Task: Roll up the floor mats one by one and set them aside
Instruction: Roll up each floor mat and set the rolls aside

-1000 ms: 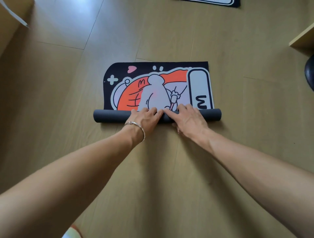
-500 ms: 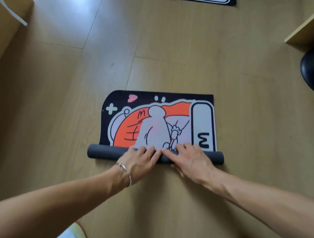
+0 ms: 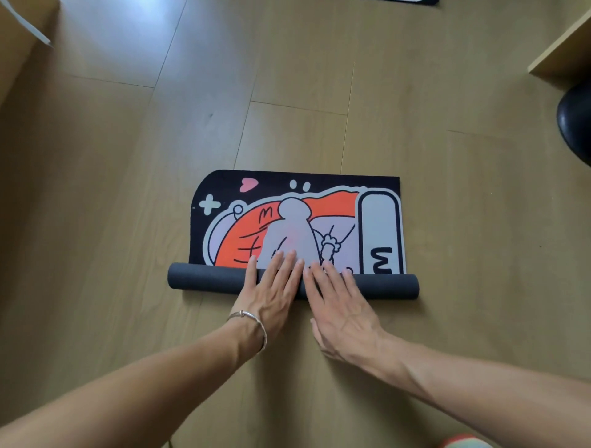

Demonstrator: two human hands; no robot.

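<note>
Head view, centre of frame: the floor mat [image 3: 297, 220] lies partly rolled on a smooth, wood-look plank floor [image 3: 128, 192]. Its near edge is wound into a tight dark grey roll [image 3: 208, 281], matte and finely grained, running left to right across the middle of the frame. The unrolled part lies flat beyond it, toward the top. It has a black ground, a rounded upper-left corner and a cartoon print in orange, pale grey and white.

The left hand [image 3: 271, 294] rests palm down on the roll just left of centre. Its fingers are straight and close together, with the tips reaching onto the printed face. The right hand [image 3: 342, 307] lies just beside it, palm down, fingers straight and slightly spread across the roll. Neither hand curls round the mat; both press flat. A thin silver bracelet [image 3: 252, 319] circles the left wrist.

Periphery:
- Top edge: a sliver of a second dark mat [image 3: 412, 1].
- Upper right: a pale wooden furniture corner [image 3: 563, 48].
- Right edge: a glossy black rounded object [image 3: 575, 121].
</note>
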